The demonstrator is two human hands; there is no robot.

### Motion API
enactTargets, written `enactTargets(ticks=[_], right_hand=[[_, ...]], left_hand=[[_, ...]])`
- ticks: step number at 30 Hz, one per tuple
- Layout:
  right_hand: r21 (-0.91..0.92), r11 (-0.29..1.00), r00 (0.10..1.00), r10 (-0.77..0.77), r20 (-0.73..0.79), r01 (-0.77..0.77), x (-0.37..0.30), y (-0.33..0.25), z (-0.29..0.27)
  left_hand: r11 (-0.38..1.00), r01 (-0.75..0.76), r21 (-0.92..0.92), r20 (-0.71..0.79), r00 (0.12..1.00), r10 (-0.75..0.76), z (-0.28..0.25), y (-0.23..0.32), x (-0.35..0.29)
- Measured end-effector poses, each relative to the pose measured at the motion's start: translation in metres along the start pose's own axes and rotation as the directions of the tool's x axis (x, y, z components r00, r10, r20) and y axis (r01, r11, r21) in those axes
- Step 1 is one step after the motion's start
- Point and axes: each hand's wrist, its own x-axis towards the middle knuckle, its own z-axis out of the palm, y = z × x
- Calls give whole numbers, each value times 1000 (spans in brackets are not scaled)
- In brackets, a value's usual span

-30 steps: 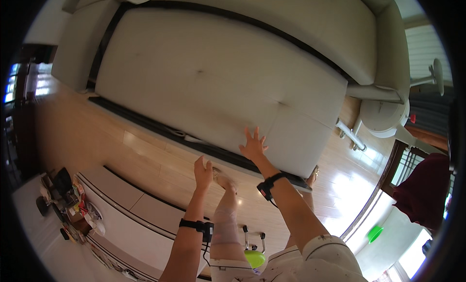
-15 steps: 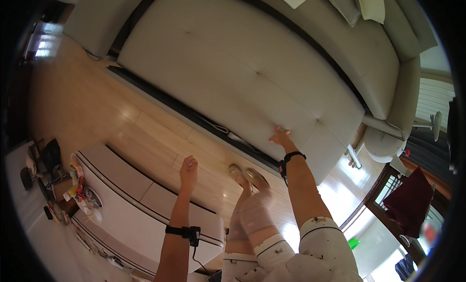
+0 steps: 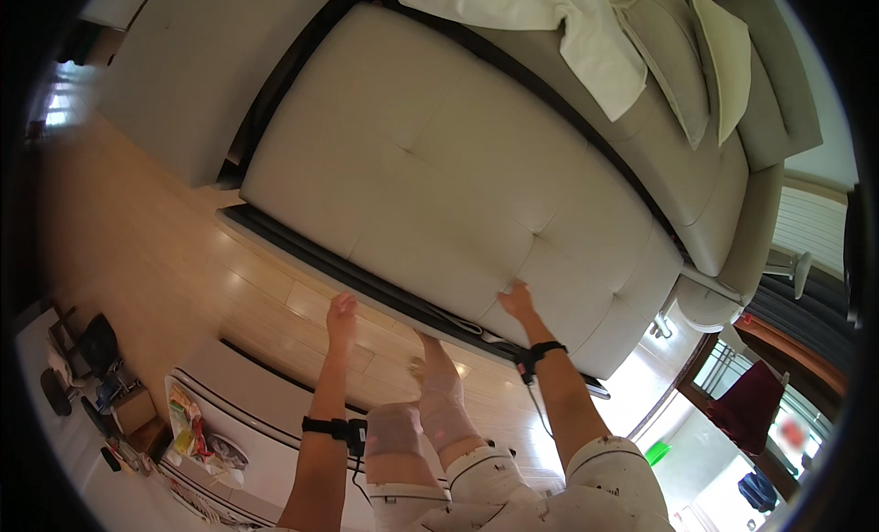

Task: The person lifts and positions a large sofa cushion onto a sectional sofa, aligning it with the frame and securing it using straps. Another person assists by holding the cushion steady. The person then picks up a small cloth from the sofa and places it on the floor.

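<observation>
A large beige tufted cushion [image 3: 439, 166], set in a dark frame, fills the middle of the view. My right hand [image 3: 517, 301] is over its near right part, with the fingers curled in and nothing seen in them. Whether it presses on the surface I cannot tell. Above the floor, just short of the frame's near dark edge [image 3: 320, 268], hangs my left hand [image 3: 341, 320], slightly blurred, its fingers folded and no object showing. A pale strap [image 3: 458, 321] lies along that edge, between my hands. Both wrists wear black bands with small devices and cables.
Behind the cushion is a beige sofa [image 3: 668, 198] with a white cloth [image 3: 600, 70] and pillows [image 3: 723, 65]. A low white cabinet [image 3: 265, 440] with clutter stands at the lower left. Wooden floor [image 3: 174, 230] runs between. A dark red cloth [image 3: 746, 404] hangs at right.
The view has shifted, showing more of the sofa and the white cloth. My right hand's fingers, spread before, are now drawn in. My left hand is closer to the frame's edge; my legs have shifted.
</observation>
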Motion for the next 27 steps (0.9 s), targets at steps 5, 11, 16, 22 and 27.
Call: enactTargets(ticks=[5, 11, 16, 22, 27], right_hand=[[12, 954, 951, -299, 81, 299, -24, -228, 33], [195, 880, 881, -460, 110, 434, -48, -429, 89], [152, 943, 931, -320, 173, 296, -52, -484, 167], [-122, 956, 962, -260, 81, 268, -56, -519, 201], [-297, 893, 914, -236, 329, 338, -15, -545, 198]], left_hand=[[998, -57, 33, -175, 983, 62, -53, 24, 79], [998, -9, -67, -249, 968, -8, -115, 26, 163], [878, 307, -367, 30, 948, -318, -134, 69, 208], [846, 314, -432, 44, 944, -327, -169, 111, 224], [823, 414, -388, 29, 898, -438, -170, 105, 261]])
